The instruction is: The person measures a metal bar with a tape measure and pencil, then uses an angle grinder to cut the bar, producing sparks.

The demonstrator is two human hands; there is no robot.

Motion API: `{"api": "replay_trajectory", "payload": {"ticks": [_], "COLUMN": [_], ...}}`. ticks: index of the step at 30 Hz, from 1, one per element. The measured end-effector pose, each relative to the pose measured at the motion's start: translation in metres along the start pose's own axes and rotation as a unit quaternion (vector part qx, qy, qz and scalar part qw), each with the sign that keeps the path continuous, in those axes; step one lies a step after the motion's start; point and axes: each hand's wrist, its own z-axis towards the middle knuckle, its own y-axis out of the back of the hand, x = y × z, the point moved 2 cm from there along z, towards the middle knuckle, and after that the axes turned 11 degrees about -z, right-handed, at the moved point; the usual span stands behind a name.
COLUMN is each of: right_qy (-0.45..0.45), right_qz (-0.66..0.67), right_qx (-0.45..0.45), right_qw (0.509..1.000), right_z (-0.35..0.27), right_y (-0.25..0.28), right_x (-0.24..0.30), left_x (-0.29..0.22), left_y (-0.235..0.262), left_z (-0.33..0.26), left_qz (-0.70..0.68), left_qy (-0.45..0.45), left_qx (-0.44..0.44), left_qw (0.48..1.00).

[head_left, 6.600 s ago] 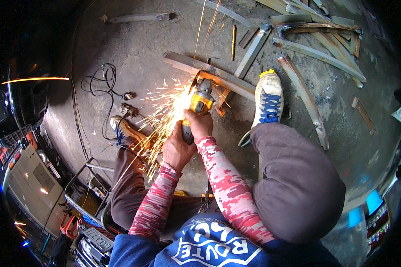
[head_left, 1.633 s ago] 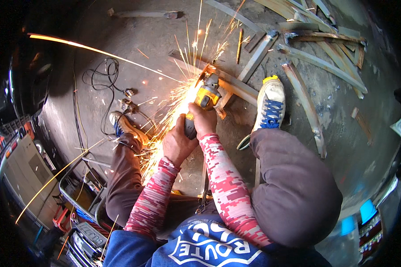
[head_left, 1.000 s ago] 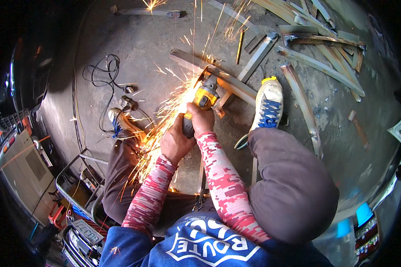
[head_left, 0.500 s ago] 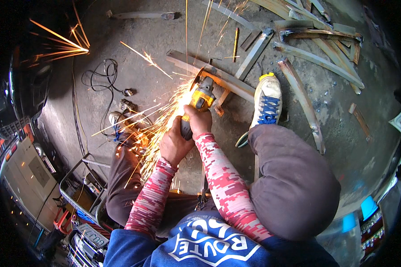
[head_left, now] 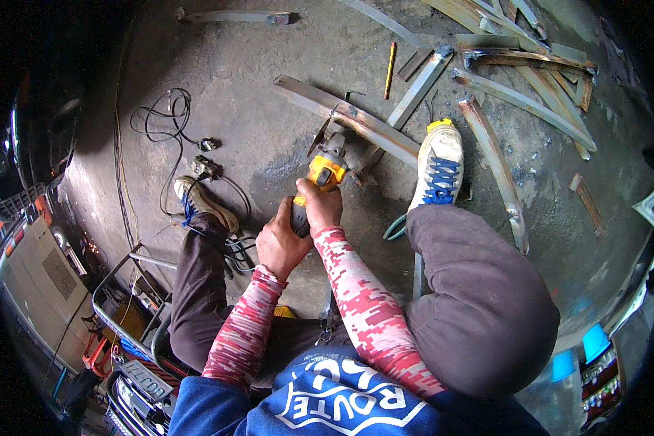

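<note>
Both my hands are wrapped round a yellow and black angle grinder point(head_left: 325, 171). My left hand point(head_left: 282, 241) closes on the rear of its black body, and my right hand point(head_left: 320, 206) grips it just ahead, close to the yellow part. The grinder's thin disc point(head_left: 319, 136) stands on edge beside a steel bar point(head_left: 349, 120) lying on the floor; whether it touches the bar I cannot tell. My right shoe point(head_left: 439, 166) is at the bar's right end. Another metal bar point(head_left: 419, 89) meets it from behind at an angle.
Loose steel pieces point(head_left: 530, 109) are piled at the far right. A yellow marker-like stick point(head_left: 390, 70) lies beyond the bar. A black cable point(head_left: 174, 123) coils at the left, near plugs point(head_left: 206, 167) and my left shoe point(head_left: 203, 203). A metal tube frame point(head_left: 116, 294) stands lower left.
The bright sparks that sprayed from the disc toward me and to the left are gone. The grinder's disc has shifted slightly, and its edge now shows plainly. Both hands keep their grip.
</note>
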Motion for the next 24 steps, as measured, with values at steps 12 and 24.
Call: {"api": "replay_trajectory", "payload": {"ticks": [12,24], "right_qy": [0.028,0.055], "right_qz": [0.006,-0.004], "right_qx": [-0.012,-0.024], "right_qw": [1.0,0.998], "right_z": [0.003,0.019], "right_y": [-0.001,-0.001], "right_x": [0.005,0.009], "left_x": [-0.001,-0.007], "left_y": [0.001,0.0], "left_z": [0.006,0.019], "left_qz": [-0.011,-0.009], "left_qy": [-0.007,0.003], "left_qx": [-0.002,0.008], "left_qw": [1.0,1.0]}}
